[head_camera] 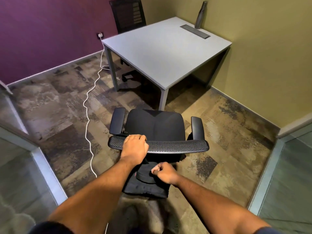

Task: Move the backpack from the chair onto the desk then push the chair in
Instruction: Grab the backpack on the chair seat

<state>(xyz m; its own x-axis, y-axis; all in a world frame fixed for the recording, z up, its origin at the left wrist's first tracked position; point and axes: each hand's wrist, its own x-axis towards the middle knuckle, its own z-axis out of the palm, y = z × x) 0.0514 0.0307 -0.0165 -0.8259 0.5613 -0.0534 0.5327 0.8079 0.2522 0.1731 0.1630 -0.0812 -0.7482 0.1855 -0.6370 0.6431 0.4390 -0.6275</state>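
A black office chair (156, 127) stands on the carpet in front of the grey desk (165, 53), its seat bare and facing the desk. My left hand (135, 146) grips the top edge of its mesh backrest near the left end. A black backpack (146, 184) hangs behind the backrest, close to my body. My right hand (164, 173) is closed on the top of the backpack, holding it above the floor. The lower part of the chair is hidden by the backrest and bag.
A second black chair (128, 14) is tucked in at the desk's far side. A metal bottle (200, 14) and a cable tray (195, 31) sit at the desk's far corner. A white cable (87, 115) snakes over the carpet at left. Glass partitions flank me.
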